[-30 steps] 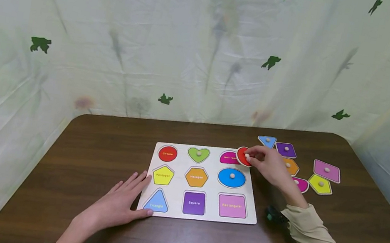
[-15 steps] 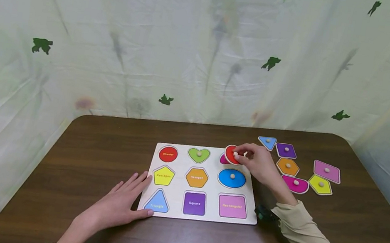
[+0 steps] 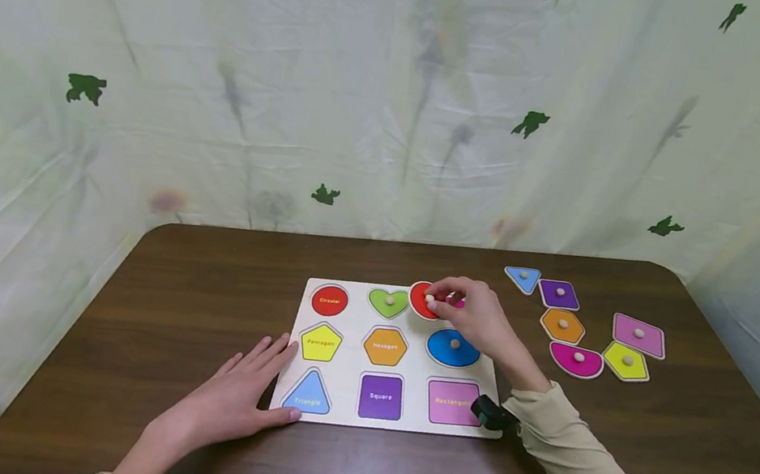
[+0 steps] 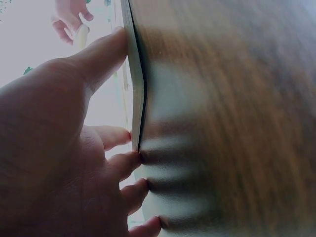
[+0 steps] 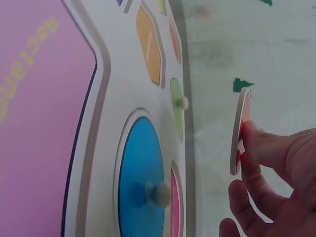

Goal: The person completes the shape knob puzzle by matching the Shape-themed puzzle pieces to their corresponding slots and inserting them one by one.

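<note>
A red circle puzzle piece (image 3: 419,299) hangs above the white puzzle board (image 3: 343,383), between the green heart piece (image 3: 385,301) and the half-round recess. By its knob, my right hand (image 3: 474,317) pinches it; the right wrist view shows the red circle (image 5: 240,133) apart from the board. My left hand (image 3: 239,392) rests along the board's left edge, fingers spread and thumb at the lower left corner. In the left wrist view the left thumb (image 4: 101,54) lies on the board's edge. The blue oval piece (image 3: 444,347) and the heart sit in their recesses.
Several knobbed pieces lie right of the board: a blue triangle (image 3: 519,279), purple square (image 3: 558,298), orange hexagon (image 3: 561,332), magenta half-round (image 3: 574,367), yellow pentagon (image 3: 626,368) and pink rectangle (image 3: 652,337). A printed curtain (image 3: 370,104) stands behind the brown table (image 3: 115,329).
My right hand has carried the red circle leftward, from the board's upper right corner across the half-round recess to near the heart. The left hand has stayed in place.
</note>
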{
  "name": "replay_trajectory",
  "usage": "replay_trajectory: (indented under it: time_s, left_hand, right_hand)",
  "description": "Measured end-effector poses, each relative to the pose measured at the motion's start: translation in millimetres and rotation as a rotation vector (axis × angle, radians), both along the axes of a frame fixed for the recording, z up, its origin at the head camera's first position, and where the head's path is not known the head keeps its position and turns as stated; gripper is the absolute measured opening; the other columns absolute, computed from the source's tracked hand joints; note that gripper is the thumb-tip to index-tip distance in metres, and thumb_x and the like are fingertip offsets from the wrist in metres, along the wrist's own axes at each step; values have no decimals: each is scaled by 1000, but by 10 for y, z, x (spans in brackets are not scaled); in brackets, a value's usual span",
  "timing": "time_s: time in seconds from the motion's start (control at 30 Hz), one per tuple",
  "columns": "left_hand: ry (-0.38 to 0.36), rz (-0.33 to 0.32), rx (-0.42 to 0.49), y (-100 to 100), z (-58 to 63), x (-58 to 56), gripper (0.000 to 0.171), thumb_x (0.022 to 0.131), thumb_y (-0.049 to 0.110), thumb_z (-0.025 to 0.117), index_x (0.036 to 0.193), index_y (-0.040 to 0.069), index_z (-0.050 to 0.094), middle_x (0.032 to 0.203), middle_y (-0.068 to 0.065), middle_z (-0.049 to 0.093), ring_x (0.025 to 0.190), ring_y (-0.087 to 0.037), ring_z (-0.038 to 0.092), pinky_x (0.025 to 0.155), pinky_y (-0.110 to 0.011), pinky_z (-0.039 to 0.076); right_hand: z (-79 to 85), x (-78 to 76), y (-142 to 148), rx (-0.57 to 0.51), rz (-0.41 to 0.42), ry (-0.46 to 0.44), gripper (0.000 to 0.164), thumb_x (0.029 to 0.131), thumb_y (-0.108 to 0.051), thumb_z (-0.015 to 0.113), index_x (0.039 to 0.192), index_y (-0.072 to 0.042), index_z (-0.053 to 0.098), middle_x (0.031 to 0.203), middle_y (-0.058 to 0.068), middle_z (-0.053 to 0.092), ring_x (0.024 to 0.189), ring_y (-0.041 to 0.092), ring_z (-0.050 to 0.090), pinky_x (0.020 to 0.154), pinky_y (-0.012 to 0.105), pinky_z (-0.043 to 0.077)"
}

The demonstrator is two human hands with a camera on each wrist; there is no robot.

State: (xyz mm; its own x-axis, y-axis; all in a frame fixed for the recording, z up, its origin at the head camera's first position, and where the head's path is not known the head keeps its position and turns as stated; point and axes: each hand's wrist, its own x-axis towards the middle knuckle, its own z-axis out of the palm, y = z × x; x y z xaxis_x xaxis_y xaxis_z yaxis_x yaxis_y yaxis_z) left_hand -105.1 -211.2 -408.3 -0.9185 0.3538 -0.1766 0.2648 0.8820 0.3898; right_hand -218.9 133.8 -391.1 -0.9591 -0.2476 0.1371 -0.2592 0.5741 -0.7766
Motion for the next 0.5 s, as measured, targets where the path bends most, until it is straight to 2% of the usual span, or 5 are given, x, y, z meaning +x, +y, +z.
replay_trajectory:
  time_s: [0.23, 0.5]
  left_hand:
    - [-5, -1, 5, -2, -7, 3, 97, 83, 66, 65, 157, 15, 28, 163, -5, 20, 149, -32, 12, 114, -62, 16]
    - [-1, 0, 7, 1, -2, 2, 97, 83, 64, 67, 156, 14, 28, 163, -5, 19, 149, -32, 13, 114, -62, 16]
  right_hand:
    - [-1, -54, -172, -35, 24, -9, 16, 89, -14, 75, 104, -11, 75, 93, 4, 66, 87, 24, 56, 62, 31, 53]
    - [-12, -124, -377, -39, 63, -27, 14, 89, -15, 75, 102, -11, 76, 90, 2, 66, 85, 22, 55, 63, 29, 47]
